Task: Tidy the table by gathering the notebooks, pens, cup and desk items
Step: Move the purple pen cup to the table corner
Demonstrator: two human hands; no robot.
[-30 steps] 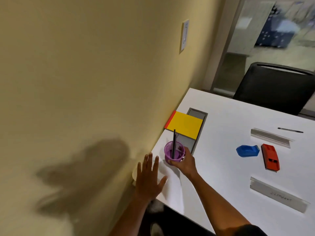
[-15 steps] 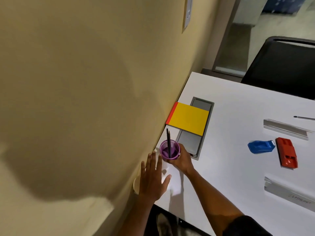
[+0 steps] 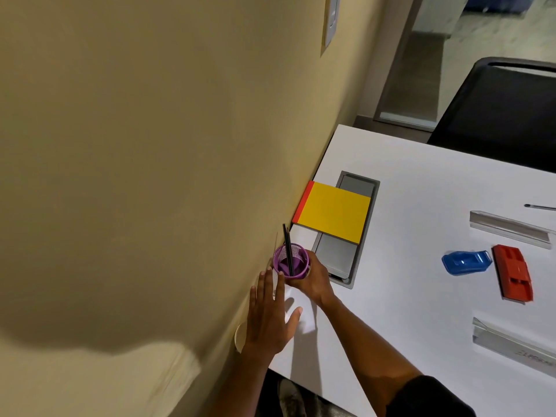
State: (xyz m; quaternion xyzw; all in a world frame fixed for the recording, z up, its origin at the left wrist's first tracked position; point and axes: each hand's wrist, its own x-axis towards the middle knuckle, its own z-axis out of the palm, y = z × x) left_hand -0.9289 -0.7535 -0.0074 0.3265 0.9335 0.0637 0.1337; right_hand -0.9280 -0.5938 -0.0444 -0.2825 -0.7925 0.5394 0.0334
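Far left of frame: tan wall (image 3: 135, 176), large soft shadow low on it, a wall plate (image 3: 330, 19) at the upper middle.

Lower middle: left hand (image 3: 267, 314) flat, fingers straight and spread, holding nothing, over the white surface (image 3: 406, 296) at its wall-side edge. Fingertips lay just beside the purple mesh cup (image 3: 291, 263). A pale round edge showed behind the wrist, too hidden to identify.

Right hand (image 3: 316, 281) was next, its grip wrapped round the cup's lower side, cup upright near the wall. Two dark pens (image 3: 287, 248) stood in the cup, leaning slightly toward the wall.

Just above the cup: yellow notebook (image 3: 334, 216) with red spine, flat, one end over a grey recessed panel (image 3: 340, 257) set in the surface.

Right part of frame, well apart from the hands: blue stapler-like item (image 3: 464, 261) beside a red one (image 3: 513, 273); a clear plastic strip (image 3: 511, 230) above them, another (image 3: 514, 344) below. A thin dark pen (image 3: 540, 207) lay at the right edge. Black chair (image 3: 496, 112) stood at upper right, behind the surface.
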